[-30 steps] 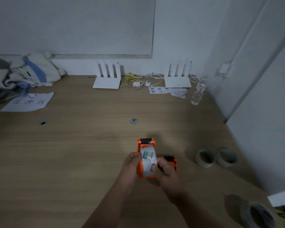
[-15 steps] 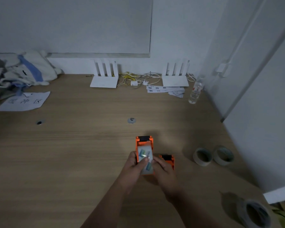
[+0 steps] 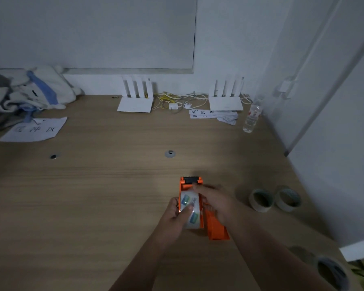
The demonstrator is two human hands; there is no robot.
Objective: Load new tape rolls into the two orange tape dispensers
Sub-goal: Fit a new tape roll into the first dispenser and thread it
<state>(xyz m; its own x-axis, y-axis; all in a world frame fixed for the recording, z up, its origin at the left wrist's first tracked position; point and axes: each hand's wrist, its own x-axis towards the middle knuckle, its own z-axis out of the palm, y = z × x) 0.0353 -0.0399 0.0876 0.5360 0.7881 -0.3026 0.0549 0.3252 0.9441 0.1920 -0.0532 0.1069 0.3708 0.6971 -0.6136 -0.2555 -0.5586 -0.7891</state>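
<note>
well, nearest the person the left hand grips the orange dispenser from its left side, thumb laid across the clear printed tape roll that sits in the frame. the right hand comes in over the right side of that grip, fingertips near the black cutter end; it is blurred, so whether it pinches anything cannot be told. the roll looks light, with a slick outer face, so it is probably best held by its edges or pinned with a thumb as it is now. the plastic frame looks stiff and safe to squeeze at the sides, away from the cutter. just right of the grip and under the right wrist lies the second dispenser, on the table. further right, well apart from the grip, two spare rolls stand side by side.
</note>
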